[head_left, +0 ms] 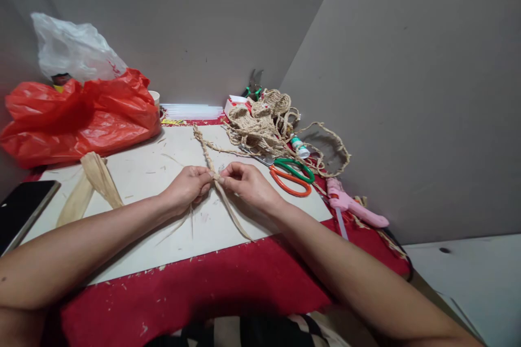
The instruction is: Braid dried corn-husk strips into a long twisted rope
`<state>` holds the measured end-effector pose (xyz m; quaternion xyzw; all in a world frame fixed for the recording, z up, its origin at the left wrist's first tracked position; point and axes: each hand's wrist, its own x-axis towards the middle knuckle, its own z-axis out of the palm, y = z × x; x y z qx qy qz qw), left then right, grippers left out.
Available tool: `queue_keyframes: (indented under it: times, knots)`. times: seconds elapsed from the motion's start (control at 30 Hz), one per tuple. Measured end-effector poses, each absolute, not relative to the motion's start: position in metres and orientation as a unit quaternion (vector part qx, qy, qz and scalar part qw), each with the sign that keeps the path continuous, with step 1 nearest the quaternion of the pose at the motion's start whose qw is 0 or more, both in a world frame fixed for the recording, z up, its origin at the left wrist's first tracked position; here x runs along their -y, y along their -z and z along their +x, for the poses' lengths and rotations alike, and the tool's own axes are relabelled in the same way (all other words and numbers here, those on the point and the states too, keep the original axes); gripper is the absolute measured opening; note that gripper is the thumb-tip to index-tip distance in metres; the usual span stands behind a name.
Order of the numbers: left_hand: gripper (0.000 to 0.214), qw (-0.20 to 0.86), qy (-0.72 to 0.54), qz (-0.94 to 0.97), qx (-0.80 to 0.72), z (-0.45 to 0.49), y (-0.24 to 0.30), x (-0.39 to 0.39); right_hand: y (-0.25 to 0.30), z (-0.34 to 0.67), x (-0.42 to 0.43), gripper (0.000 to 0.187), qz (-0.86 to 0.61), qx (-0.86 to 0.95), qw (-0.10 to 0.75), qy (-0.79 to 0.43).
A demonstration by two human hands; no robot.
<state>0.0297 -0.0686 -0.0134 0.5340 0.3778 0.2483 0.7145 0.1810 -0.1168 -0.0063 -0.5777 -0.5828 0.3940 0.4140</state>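
Note:
A braid of dry straw-coloured husk runs away from me across the white board. My left hand pinches its near end between thumb and finger. Close beside it, touching the same spot, my right hand also pinches the braid. Loose husk strands hang from under the fingers toward the board's front edge. The exact crossing of the strands is hidden by my fingertips. Wide flat husk strips lie to the left, behind my left forearm.
Coiled braided rope is heaped at the back right, near scissors with green and orange handles. A pink glue gun lies right of the board. Left are a red plastic bag and a phone. Grey walls close in behind.

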Motion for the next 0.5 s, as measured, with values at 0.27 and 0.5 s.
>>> queue_keyframes:
  times: [0.27,0.5]
  knots:
    - [0.032,0.703,-0.233,0.559,-0.373,0.027,0.015,0.068,0.010,0.184,0.114,0.017,-0.596,0.597,0.401,-0.357]
    - [0.035,0.630,-0.223,0.634,-0.389,0.027,0.011,0.067,-0.001,0.189,0.110,0.021,-0.591,0.747,0.228,-0.200]
